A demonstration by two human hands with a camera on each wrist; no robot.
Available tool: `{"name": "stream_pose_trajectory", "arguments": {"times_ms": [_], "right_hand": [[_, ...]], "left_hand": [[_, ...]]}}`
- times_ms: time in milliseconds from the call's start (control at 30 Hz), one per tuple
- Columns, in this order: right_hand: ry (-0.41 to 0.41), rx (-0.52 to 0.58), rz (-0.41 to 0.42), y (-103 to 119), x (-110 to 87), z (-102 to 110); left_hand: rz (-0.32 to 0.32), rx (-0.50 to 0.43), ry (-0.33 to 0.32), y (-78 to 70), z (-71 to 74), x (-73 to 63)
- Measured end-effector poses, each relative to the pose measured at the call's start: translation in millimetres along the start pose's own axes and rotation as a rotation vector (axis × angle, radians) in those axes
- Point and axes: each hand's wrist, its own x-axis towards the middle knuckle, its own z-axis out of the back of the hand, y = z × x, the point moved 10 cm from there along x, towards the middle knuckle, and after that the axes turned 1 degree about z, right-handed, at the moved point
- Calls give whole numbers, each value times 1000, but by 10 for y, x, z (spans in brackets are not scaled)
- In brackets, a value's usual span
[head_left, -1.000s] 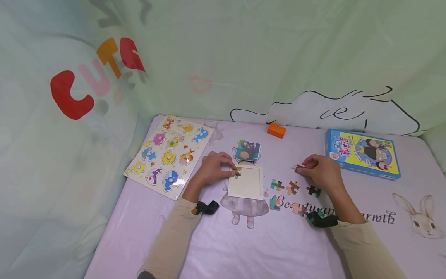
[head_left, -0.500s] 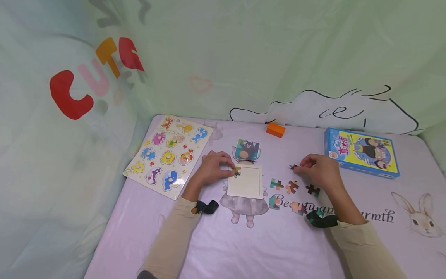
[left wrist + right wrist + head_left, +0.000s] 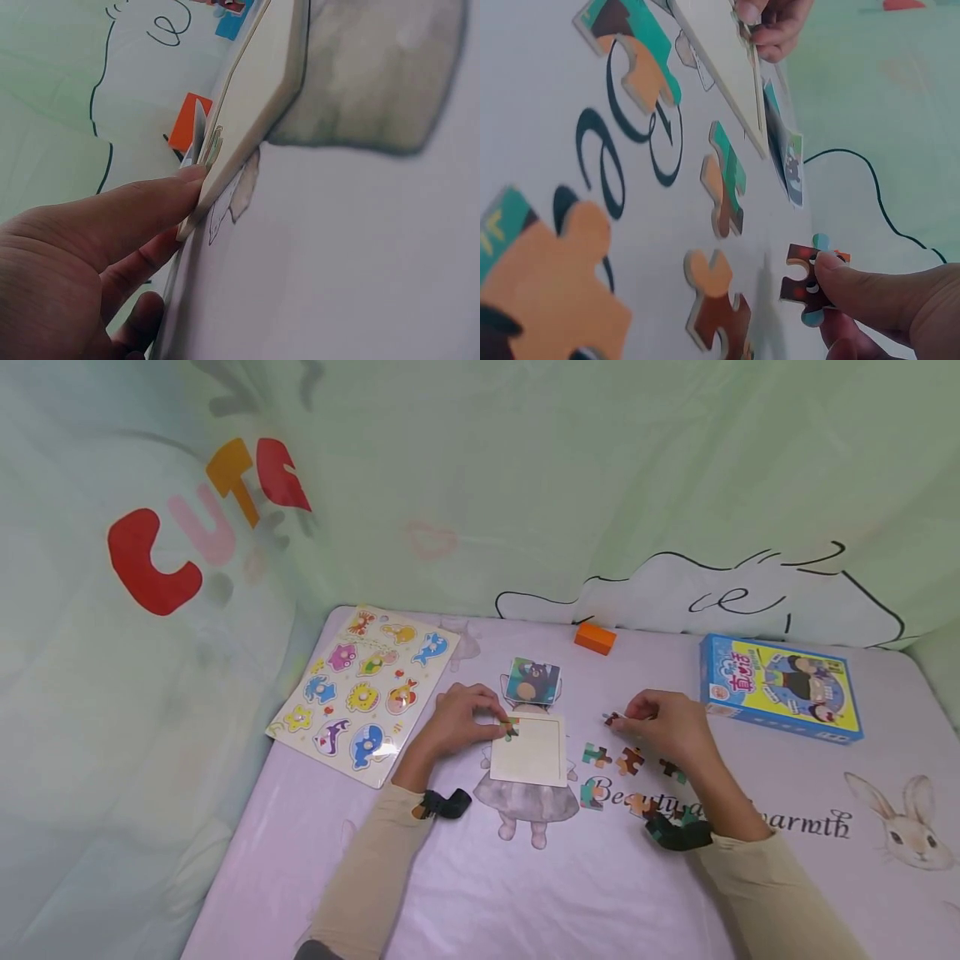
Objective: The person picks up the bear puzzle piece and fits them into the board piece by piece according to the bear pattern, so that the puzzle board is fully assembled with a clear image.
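Note:
My left hand (image 3: 461, 722) grips the upper left edge of a square wooden puzzle tray (image 3: 528, 764), with the thumb along its side in the left wrist view. One jigsaw piece (image 3: 513, 727) sits in that corner of the tray, near the fingertips. Between thumb and fingers, my right hand (image 3: 663, 727) pinches a brown jigsaw piece (image 3: 802, 281) printed with part of a face, held above the table right of the tray. Several loose pieces lie below it, among them a brown one (image 3: 630, 762) and a green-and-brown one (image 3: 596, 754). The right wrist partly covers others.
A bear picture card (image 3: 533, 681) lies just behind the tray. To the left is a sea-animal puzzle board (image 3: 423, 677). An orange block (image 3: 596, 639) stands near the back edge, and a blue-and-yellow box (image 3: 783, 689) lies at the right. Curtains hang behind the table.
My right hand has moved left toward the tray, carrying the jigsaw piece with it. The left hand has stayed at the tray's corner.

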Motion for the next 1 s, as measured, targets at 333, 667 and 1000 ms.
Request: {"name": "stream_pose_trajectory", "arguments": {"times_ms": [333,667,1000], "right_hand": [[27,15,9,163,29,-131],[69,42,32,324,78,-315],[90,118,67,474,93,-442]], "left_hand": [[-1,-6,-1,-10,4,3],[7,3,1,9,-4,8],[7,7,0,-4,6,6]]}}
